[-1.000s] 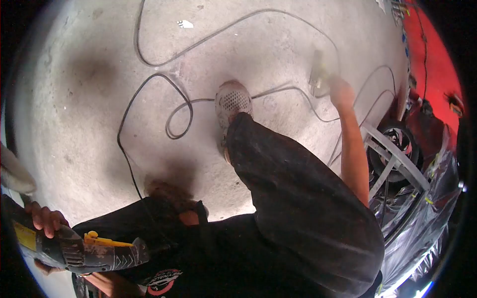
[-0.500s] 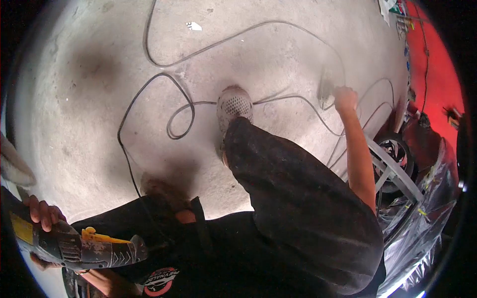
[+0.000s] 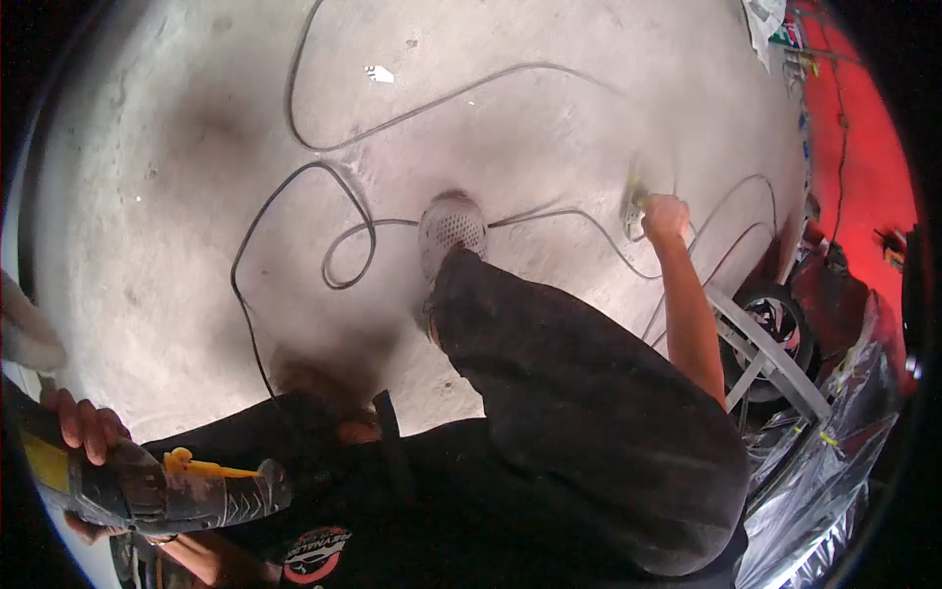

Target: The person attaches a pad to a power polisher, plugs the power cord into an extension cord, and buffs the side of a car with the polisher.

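Observation:
At the lower left, the fingers of my left hand [image 3: 90,425] wrap round the body of a black and yellow corded power tool [image 3: 147,486] with a yellow lever. A pale pad [image 3: 27,329] shows beyond the tool at the left edge. My right hand [image 3: 666,218] is closed on a pale object with a yellowish part [image 3: 635,199], held low over the floor on the right. Motion blur hides its exact shape, though it looks like a brush.
A black cable [image 3: 235,265] loops over the concrete floor [image 3: 530,128] and past my perforated shoe [image 3: 454,231]. To the right are a metal frame [image 3: 770,353], a wheel [image 3: 775,324], clear plastic sheeting [image 3: 834,491] and a red surface [image 3: 863,147].
My right hand has shifted slightly down in the view, still holding the blurred object. The floor and shoe also sit lower in view. My left hand keeps its grip on the tool.

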`<state>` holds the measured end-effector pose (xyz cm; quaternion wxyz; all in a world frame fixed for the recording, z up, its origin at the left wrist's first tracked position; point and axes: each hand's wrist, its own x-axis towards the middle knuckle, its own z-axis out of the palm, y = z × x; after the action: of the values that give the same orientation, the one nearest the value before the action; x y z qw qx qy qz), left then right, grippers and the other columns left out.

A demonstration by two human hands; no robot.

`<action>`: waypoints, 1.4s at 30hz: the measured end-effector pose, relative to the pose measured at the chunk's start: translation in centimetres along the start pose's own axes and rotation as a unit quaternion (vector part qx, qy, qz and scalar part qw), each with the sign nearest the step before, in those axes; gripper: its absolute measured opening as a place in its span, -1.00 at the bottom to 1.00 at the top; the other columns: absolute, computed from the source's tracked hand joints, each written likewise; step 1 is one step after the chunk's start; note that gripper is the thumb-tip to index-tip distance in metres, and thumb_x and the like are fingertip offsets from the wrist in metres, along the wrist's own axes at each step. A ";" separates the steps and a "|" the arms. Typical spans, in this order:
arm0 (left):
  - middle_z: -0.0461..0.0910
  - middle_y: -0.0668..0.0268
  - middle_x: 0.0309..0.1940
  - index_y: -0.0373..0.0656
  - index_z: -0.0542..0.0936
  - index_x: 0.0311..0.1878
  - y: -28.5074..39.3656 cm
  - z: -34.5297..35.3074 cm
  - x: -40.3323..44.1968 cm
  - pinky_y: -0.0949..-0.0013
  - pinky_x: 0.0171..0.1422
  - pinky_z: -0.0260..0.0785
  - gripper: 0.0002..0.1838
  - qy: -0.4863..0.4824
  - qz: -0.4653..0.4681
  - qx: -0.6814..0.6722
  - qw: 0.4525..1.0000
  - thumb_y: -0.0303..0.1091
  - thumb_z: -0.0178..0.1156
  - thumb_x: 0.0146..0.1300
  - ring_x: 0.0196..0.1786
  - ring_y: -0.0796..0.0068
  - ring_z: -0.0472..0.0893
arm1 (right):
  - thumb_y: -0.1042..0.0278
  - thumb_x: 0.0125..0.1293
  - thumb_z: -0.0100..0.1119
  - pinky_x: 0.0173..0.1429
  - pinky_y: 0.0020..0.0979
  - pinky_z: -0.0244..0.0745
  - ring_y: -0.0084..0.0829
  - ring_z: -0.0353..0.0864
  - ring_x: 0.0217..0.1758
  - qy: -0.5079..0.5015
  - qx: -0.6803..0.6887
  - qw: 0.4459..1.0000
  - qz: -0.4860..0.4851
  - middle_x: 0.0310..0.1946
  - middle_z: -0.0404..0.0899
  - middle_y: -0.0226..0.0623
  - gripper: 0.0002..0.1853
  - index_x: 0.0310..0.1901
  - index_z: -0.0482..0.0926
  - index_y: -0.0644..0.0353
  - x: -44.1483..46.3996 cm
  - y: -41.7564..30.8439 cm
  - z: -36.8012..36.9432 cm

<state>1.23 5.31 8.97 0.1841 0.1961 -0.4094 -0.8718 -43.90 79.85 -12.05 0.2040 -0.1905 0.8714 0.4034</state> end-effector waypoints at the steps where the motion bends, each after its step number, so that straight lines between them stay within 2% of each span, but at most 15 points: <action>1: 0.36 0.28 0.02 -0.36 0.20 0.48 0.2 -0.1 0.0 0.27 0.18 0.29 0.19 -0.001 0.001 -0.001 1.000 -0.22 0.67 -0.22 -0.07 0.42 0.47 | 0.32 0.39 0.26 0.16 -0.07 0.67 -0.16 0.88 -0.03 0.003 0.029 1.000 -0.001 -0.18 0.87 -0.18 -0.82 -0.14 0.86 -0.03 -0.2 0.1 -0.2; 3: 0.38 0.28 -0.01 -0.34 0.24 0.42 0.9 -0.7 0.3 0.28 0.17 0.30 0.14 -0.063 -0.039 -0.041 0.996 -0.33 0.69 -0.27 -0.11 0.41 0.47 | 0.34 0.36 0.29 0.17 -0.06 0.67 -0.14 0.87 -0.04 0.023 0.045 0.999 0.014 -0.19 0.87 -0.16 -0.83 -0.14 0.86 -0.02 0.7 -0.4 -1.2; 5: 0.41 0.28 -0.03 -0.33 0.28 0.35 1.8 -0.6 0.0 0.31 0.14 0.31 0.11 -0.031 -0.024 -0.016 0.999 -0.42 0.71 -0.33 -0.15 0.39 0.48 | 0.37 0.31 0.31 0.16 -0.06 0.68 -0.12 0.87 -0.04 0.054 0.065 0.996 0.016 -0.20 0.86 -0.13 -0.83 -0.15 0.86 0.00 2.1 -1.8 -3.5; 7: 0.41 0.27 -0.04 -0.31 0.30 0.30 4.4 -4.9 -0.4 0.32 0.12 0.32 0.09 -0.048 -0.116 -0.043 0.991 -0.45 0.73 -0.38 -0.15 0.38 0.48 | 0.38 0.30 0.32 0.10 -0.06 0.71 -0.10 0.87 -0.04 0.091 0.057 0.994 -0.005 -0.19 0.86 -0.11 -0.83 -0.16 0.86 0.01 3.9 -3.3 -8.8; 11: 0.40 0.27 -0.05 -0.32 0.32 0.31 1.2 0.2 -1.3 0.30 0.13 0.34 0.08 0.041 0.008 -0.026 0.999 -0.46 0.72 -0.39 -0.15 0.37 0.48 | 0.37 0.28 0.34 0.02 -0.08 0.74 -0.09 0.88 -0.03 0.145 0.032 0.988 -0.043 -0.16 0.87 -0.10 -0.83 -0.16 0.86 0.06 10.6 -6.0 -15.1; 12: 0.41 0.27 -0.04 -0.32 0.30 0.34 0.9 0.4 -1.3 0.29 0.13 0.35 0.10 0.035 0.014 -0.053 0.998 -0.45 0.73 -0.35 -0.15 0.37 0.48 | 0.34 0.33 0.33 0.03 -0.09 0.75 -0.10 0.89 -0.01 0.093 0.022 0.995 -0.027 -0.12 0.87 -0.10 -0.83 -0.14 0.86 0.08 11.2 -6.2 -16.0; 17: 0.38 0.26 -0.02 -0.33 0.25 0.41 2.0 -2.2 -2.9 0.28 0.13 0.34 0.16 -0.028 0.015 -0.006 0.999 -0.34 0.76 -0.28 -0.11 0.38 0.48 | 0.27 0.42 0.27 0.23 -0.12 0.69 -0.12 0.89 0.03 0.121 -0.010 0.992 -0.034 -0.11 0.88 -0.16 -0.80 -0.10 0.87 0.03 12.0 -7.0 -15.9; 22: 0.37 0.28 0.01 -0.32 0.22 0.42 1.7 -1.0 -4.2 0.31 0.16 0.28 0.25 0.066 0.092 -0.026 0.993 -0.22 0.80 -0.35 -0.08 0.40 0.48 | 0.02 0.40 0.42 0.39 0.11 0.58 -0.11 0.69 0.40 0.081 0.002 0.996 -0.023 0.10 0.84 -0.27 -0.66 0.12 0.85 -0.08 11.4 -6.8 -16.9; 25: 0.36 0.29 0.04 -0.30 0.22 0.42 2.4 -0.2 -4.3 0.31 0.18 0.25 0.24 0.077 0.116 -0.009 0.990 -0.24 0.80 -0.35 -0.06 0.40 0.46 | -0.16 0.37 0.47 0.42 0.23 0.52 -0.10 0.54 0.55 0.139 -0.003 0.988 0.066 0.20 0.80 -0.29 -0.49 0.25 0.82 -0.12 6.7 -5.8 -24.3; 29: 0.36 0.27 0.09 -0.33 0.20 0.48 2.5 -1.0 -4.9 0.26 0.31 0.21 0.27 0.087 0.181 -0.055 0.978 -0.20 0.77 -0.30 0.05 0.38 0.44 | -0.22 0.39 0.46 0.41 0.15 0.58 -0.08 0.65 0.45 0.243 -0.005 0.969 0.055 0.17 0.82 -0.20 -0.42 0.34 0.78 -0.12 3.3 -1.3 -34.6; 33: 0.37 0.25 0.21 -0.34 0.23 0.56 2.3 -1.8 -3.8 0.19 0.45 0.19 0.25 0.024 0.223 -0.096 0.970 0.04 0.72 -0.11 0.17 0.33 0.45 | -0.21 0.39 0.47 0.35 -0.07 0.68 0.01 0.80 0.22 0.302 0.154 0.919 -0.201 0.12 0.82 -0.01 -0.30 0.42 0.69 0.05 -0.8 -3.3 -48.2; 35: 0.46 0.12 0.34 -0.27 0.28 0.63 2.0 -0.3 -3.2 0.12 0.56 0.34 0.16 0.022 0.211 -0.136 0.968 0.01 0.66 0.05 0.32 0.17 0.53 | -0.12 0.43 0.47 0.42 -0.08 0.62 -0.07 0.70 0.38 0.216 0.140 0.920 -0.294 0.36 0.72 -0.09 -0.33 0.47 0.64 0.01 -5.0 -9.2 -55.1; 37: 0.53 0.10 0.31 -0.16 0.35 0.59 2.2 0.3 -2.1 0.09 0.45 0.53 -0.01 0.023 0.216 -0.085 0.972 -0.04 0.58 0.16 0.29 0.10 0.66 | -0.07 0.28 0.65 0.47 -0.14 0.59 -0.21 0.66 0.40 0.064 0.210 0.896 -0.385 0.44 0.66 -0.15 -0.17 0.53 0.58 0.03 -11.8 -16.6 -59.8; 40: 0.68 0.14 0.19 -0.24 0.46 0.46 2.8 -0.3 -1.6 0.04 0.36 0.61 -0.06 0.062 0.207 -0.083 0.973 -0.11 0.68 0.05 0.26 0.15 0.72 | -0.22 0.18 0.71 0.59 -0.07 0.51 -0.16 0.43 0.67 -0.020 0.256 0.735 -0.628 0.62 0.45 -0.02 0.08 0.65 0.41 0.06 -19.6 -27.6 -61.0; 42: 0.70 0.10 0.14 -0.29 0.52 0.40 4.2 0.8 -1.9 0.10 0.26 0.68 -0.12 0.100 0.229 -0.098 0.963 -0.18 0.68 0.03 0.18 0.18 0.76 | -0.15 0.24 0.69 0.52 -0.12 0.53 -0.16 0.59 0.50 -0.097 0.300 0.698 -0.644 0.45 0.60 0.00 -0.04 0.53 0.47 0.22 -25.5 -33.1 -62.2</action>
<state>3.15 4.20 13.08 0.4369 0.1642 -0.3351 -0.8184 -18.47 15.62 17.08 0.5436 -0.5934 0.5864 -0.0924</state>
